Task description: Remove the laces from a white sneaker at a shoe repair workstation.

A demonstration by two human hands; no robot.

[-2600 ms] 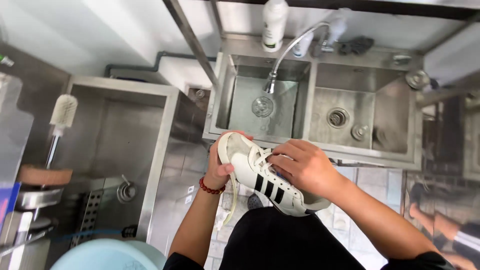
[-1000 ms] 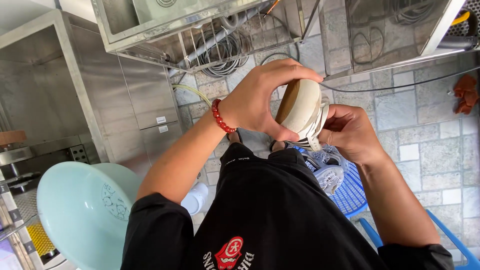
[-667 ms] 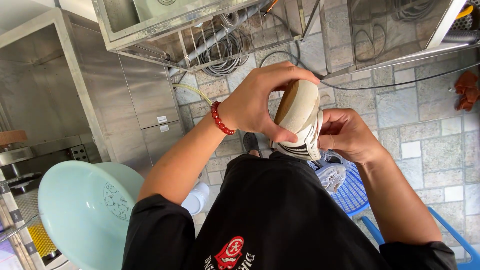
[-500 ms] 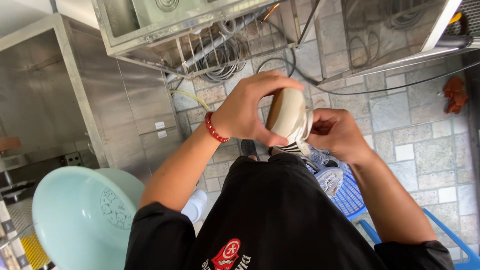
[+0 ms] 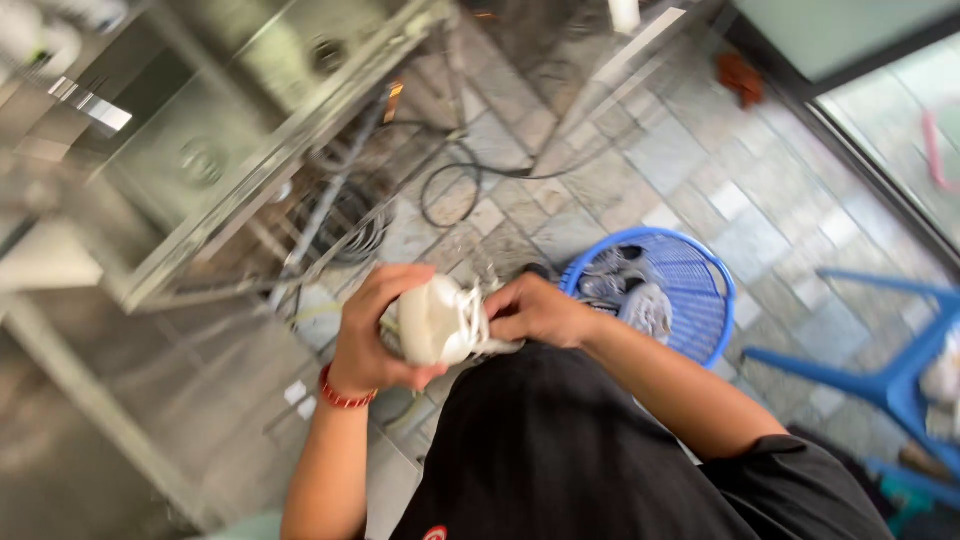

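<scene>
Both hands held one white sneaker [image 5: 440, 322] in front of the person's black shirt, above the tiled floor [image 5: 690, 160] and just left of a blue basket [image 5: 700, 290] in which other shoes lay. The left hand [image 5: 375, 330] was wrapped around the rounded end of the shoe, its grip closed firmly on it, a red bracelet [image 5: 345, 395] at the wrist; the right hand [image 5: 540, 310] pinched the laced side, fingers closed on the shoe as well. By the look of it, the step in hand was turning and checking the sneaker while holding it up; any next move would call for a steady hold with one hand so the other could come free. Motion blur smeared the steel sink unit [image 5: 250, 140] and the cables beneath it, and the shoe's stripes and sole could not be made out.
</scene>
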